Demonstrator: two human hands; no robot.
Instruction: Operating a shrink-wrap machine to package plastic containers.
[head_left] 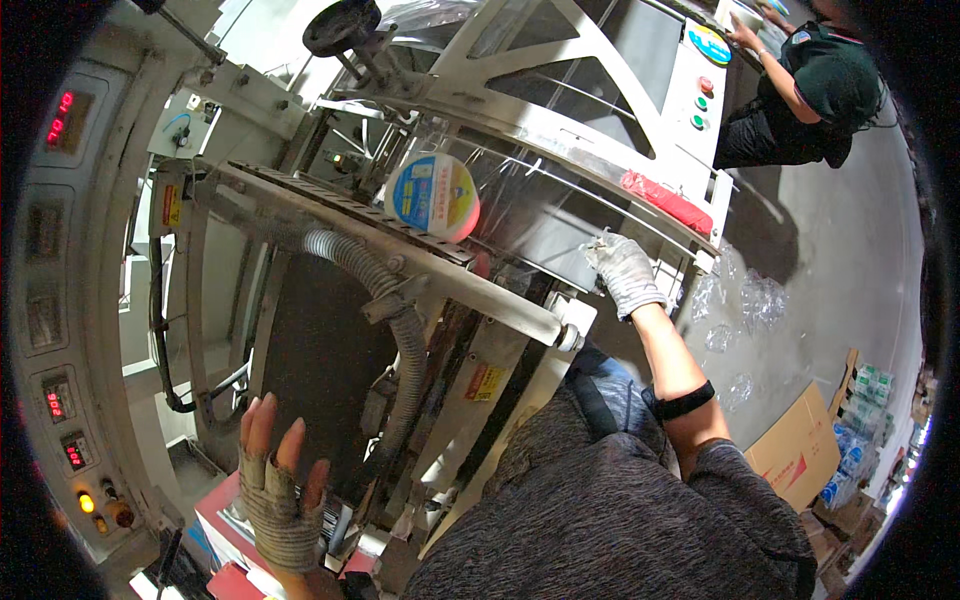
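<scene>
My right hand (624,272), in a white knit glove, reaches out to the packing machine and pinches a piece of clear plastic film (560,215) at the edge of its white frame (560,135). A round tub with a blue and orange lid (432,196) sits wrapped in film on the machine, to the left of that hand. My left hand (278,487), in a fingerless knit glove, is raised with fingers spread in front of the dark side panel (320,350), holding nothing.
A grey ribbed hose (405,330) runs down the machine's side. A control panel with red displays and lamps (70,440) curves along the left. Another person in dark clothes (815,90) works at the far end. Cardboard boxes (800,450) and film scraps (745,300) lie on the floor.
</scene>
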